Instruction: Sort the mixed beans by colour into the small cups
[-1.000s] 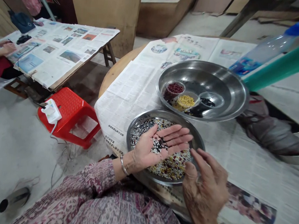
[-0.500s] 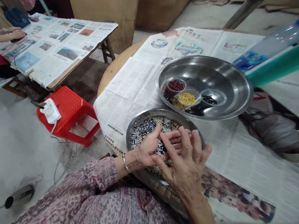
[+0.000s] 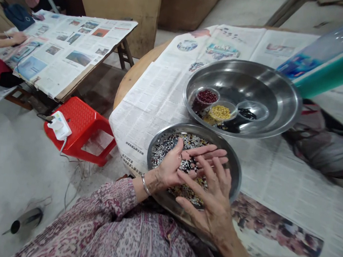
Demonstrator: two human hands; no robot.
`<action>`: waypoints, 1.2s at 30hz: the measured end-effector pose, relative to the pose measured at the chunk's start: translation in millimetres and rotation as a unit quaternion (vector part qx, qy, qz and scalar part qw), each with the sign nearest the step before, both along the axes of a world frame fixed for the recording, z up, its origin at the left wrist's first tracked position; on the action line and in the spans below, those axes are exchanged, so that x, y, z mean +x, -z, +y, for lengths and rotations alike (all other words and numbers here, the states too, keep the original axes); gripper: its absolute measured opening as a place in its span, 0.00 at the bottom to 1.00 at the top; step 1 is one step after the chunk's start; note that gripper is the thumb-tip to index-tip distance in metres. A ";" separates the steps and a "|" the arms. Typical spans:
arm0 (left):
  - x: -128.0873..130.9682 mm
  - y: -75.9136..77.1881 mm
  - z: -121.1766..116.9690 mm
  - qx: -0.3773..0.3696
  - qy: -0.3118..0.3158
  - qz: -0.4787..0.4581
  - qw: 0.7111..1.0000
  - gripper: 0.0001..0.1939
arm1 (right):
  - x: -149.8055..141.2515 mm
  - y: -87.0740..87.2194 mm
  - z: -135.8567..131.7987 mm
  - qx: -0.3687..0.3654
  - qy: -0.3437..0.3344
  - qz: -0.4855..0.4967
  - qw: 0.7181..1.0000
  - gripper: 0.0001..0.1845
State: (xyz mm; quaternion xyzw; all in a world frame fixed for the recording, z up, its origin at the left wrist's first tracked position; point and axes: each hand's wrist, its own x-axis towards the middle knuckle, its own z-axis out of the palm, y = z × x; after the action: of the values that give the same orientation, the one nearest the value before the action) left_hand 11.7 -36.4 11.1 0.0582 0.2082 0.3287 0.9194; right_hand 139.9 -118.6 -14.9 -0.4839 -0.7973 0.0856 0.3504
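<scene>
My left hand point(image 3: 168, 168) is palm up over a metal bowl point(image 3: 237, 175), with a small heap of mixed black and white grains point(image 3: 188, 165) lying in its cupped palm. The fingers are stretched out to the right, and a silver bangle point(image 3: 145, 186) circles the wrist. Close beside it, my right hand point(image 3: 216, 204) has its fingers spread, the fingertips near the left palm and fingers; nothing shows in its grip. Loose black, white and yellow grains point(image 3: 166, 145) fill the bowl below, partly hidden by both hands.
A larger metal basin point(image 3: 279, 97) behind holds clear cups of red beans point(image 3: 207, 96), yellow grains point(image 3: 220, 112) and black grains point(image 3: 247, 114). A plastic bottle point(image 3: 317, 56) and grey cloth point(image 3: 325, 147) lie rightward. Left are a red stool point(image 3: 81, 118) with a power strip, and another person's hands point(image 3: 17, 38).
My right hand has drawn back slightly and lower from the left palm, uncovering more of the grains there. The left hand has opened flatter. The view has shifted a little.
</scene>
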 end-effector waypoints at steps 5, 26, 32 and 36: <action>1.5 5.6 -0.9 0.013 0.006 -0.011 1.000 0.43 | 2.9 -1.3 3.4 0.014 0.054 -0.001 0.998 0.32; 0.2 11.0 -0.5 0.015 -0.004 -0.006 1.000 0.39 | -0.9 -2.5 1.3 0.024 0.049 -0.014 0.998 0.29; 3.8 16.6 1.3 0.026 0.023 0.019 0.999 0.41 | -5.5 -2.7 11.2 0.038 0.081 -0.059 0.994 0.35; 4.6 17.9 0.9 0.051 0.018 -0.002 0.999 0.44 | -11.1 -0.1 12.5 0.046 0.069 -0.046 0.996 0.36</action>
State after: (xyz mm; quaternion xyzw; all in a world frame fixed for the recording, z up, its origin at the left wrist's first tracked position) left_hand 16.3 -35.6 -6.8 0.1086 0.1884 0.3224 0.9213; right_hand 128.8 -106.1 -14.8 -0.5245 -0.7805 0.0027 0.3403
